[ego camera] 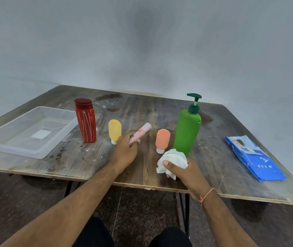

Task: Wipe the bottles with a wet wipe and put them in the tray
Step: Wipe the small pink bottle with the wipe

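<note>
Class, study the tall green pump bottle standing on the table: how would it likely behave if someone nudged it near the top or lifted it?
The green pump bottle stands tall on a narrow base, so a push near its pump would probably tip it. Its smooth surface might slip in a damp grip. Its weight can't be judged, since the opaque body hides the fill.

We see the tray (pixel 12 139) at the table's (pixel 160 107) left, bottles (pixel 85 120) mid-table, the wipes pack (pixel 254 157) far right.
</note>
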